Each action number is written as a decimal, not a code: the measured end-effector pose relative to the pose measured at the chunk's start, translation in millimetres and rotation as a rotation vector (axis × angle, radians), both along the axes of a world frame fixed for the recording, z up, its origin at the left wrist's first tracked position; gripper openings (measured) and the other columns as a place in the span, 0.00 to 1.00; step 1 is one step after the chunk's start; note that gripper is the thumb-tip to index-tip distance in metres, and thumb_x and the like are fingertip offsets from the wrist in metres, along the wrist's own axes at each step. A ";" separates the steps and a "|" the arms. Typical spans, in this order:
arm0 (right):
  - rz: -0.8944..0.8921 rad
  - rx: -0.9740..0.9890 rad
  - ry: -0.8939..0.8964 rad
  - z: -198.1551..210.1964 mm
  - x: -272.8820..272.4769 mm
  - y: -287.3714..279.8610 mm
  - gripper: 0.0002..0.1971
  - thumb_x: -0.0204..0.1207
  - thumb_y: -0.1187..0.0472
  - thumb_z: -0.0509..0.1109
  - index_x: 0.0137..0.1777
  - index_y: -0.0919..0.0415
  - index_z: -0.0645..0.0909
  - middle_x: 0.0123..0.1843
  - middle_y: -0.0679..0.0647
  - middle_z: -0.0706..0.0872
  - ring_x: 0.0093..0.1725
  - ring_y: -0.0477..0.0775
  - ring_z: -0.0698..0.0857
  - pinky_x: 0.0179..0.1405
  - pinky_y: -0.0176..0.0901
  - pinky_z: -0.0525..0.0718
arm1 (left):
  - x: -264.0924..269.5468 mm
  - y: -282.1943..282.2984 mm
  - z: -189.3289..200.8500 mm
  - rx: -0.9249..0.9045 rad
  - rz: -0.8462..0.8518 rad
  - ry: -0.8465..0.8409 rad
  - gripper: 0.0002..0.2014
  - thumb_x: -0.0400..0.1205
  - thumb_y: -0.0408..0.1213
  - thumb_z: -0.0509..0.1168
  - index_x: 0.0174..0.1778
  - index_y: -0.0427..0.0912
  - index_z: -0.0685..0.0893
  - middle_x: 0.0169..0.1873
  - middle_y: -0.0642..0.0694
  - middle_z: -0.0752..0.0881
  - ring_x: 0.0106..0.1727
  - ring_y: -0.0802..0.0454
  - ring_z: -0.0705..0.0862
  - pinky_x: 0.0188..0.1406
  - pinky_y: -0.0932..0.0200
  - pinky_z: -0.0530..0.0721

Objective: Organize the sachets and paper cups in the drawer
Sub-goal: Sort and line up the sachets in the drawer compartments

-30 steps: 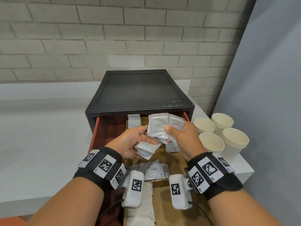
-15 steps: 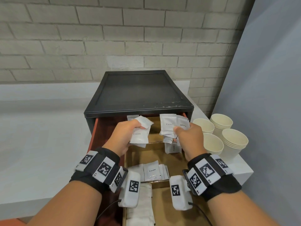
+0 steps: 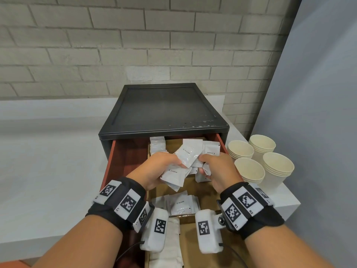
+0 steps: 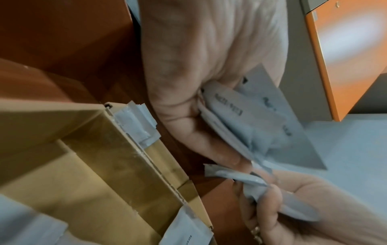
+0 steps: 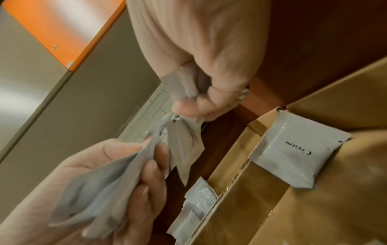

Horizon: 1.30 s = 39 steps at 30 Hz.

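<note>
Head cam: looks forward-down onto open drawer (image 3: 127,161) at 12 o'clock. Wrist cams: close, beneath each palm, both sharing the cardboard divider (image 4: 134,165).

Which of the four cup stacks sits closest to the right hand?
The near-left cup stack, just beside the right hand. The other three stand farther right or farther back toward the wall.
</note>
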State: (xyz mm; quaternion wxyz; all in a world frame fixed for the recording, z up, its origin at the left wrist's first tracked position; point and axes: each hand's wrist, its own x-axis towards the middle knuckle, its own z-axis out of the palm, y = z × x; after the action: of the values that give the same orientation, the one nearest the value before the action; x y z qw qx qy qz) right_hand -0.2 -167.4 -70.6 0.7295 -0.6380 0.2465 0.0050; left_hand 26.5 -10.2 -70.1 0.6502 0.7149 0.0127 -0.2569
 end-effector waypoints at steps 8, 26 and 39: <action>0.079 -0.292 -0.109 -2.6 -4.6 10.7 0.07 0.72 0.66 0.72 0.50 0.65 0.83 0.50 0.63 0.87 0.46 0.60 0.87 0.39 0.46 0.84 | 4.9 -1.6 -8.8 -0.003 0.018 0.129 0.22 0.76 0.52 0.70 0.60 0.41 0.82 0.53 0.39 0.89 0.54 0.41 0.87 0.59 0.49 0.82; -0.007 -0.089 -0.029 2.9 -4.1 3.7 0.12 0.75 0.65 0.72 0.57 0.58 0.78 0.56 0.56 0.84 0.49 0.56 0.85 0.19 0.32 0.79 | 9.7 6.5 0.9 -0.180 0.237 0.145 0.29 0.80 0.18 0.61 0.71 0.52 0.69 0.60 0.39 0.77 0.48 0.41 0.84 0.38 0.49 0.87; 0.186 -0.499 -0.244 -0.6 -13.4 12.9 0.07 0.69 0.71 0.72 0.35 0.58 0.82 0.38 0.57 0.86 0.35 0.49 0.84 0.29 0.33 0.82 | -4.7 -7.3 -5.9 0.239 -0.136 -0.340 0.24 0.78 0.18 0.57 0.56 0.54 0.74 0.50 0.40 0.83 0.45 0.38 0.86 0.41 0.44 0.86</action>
State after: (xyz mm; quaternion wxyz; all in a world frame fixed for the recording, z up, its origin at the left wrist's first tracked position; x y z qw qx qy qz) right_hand -13.6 -154.5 -71.3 0.5708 -0.8134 0.0908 -0.0656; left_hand 21.8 -17.5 -75.9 0.5349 0.8190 -0.1152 -0.1725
